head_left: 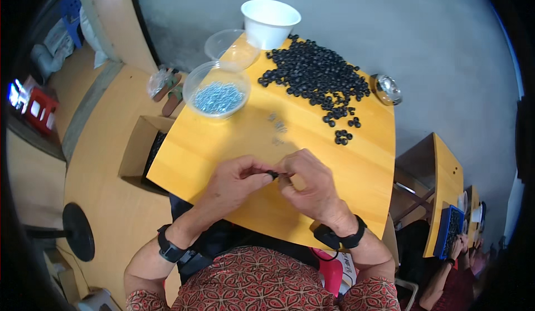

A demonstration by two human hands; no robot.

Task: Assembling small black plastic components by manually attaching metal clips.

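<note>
Above the near part of the yellow table (189, 149), my left hand (231, 185) pinches a small black round part (272, 174) between thumb and fingers. My right hand (309, 183) is closed right beside it, fingertips pressed together at the black part; whatever they hold is too small to name. Just beyond my hands lie several tiny silvery metal pieces (280, 126). Farther off, a big heap of black round parts (317, 69) spreads over the table, with a few strays (343, 137) nearer me. A clear tub (190, 92) holds many small bluish-silver metal pieces (218, 98).
Behind the tub are a clear shallow container (214, 42) and a white bucket (268, 30). A shiny metal bowl (387, 90) stands at the table's right edge. An open cardboard box (136, 147) is left of the table. At far right, another person's hands (460, 246) work over a blue tray (444, 233).
</note>
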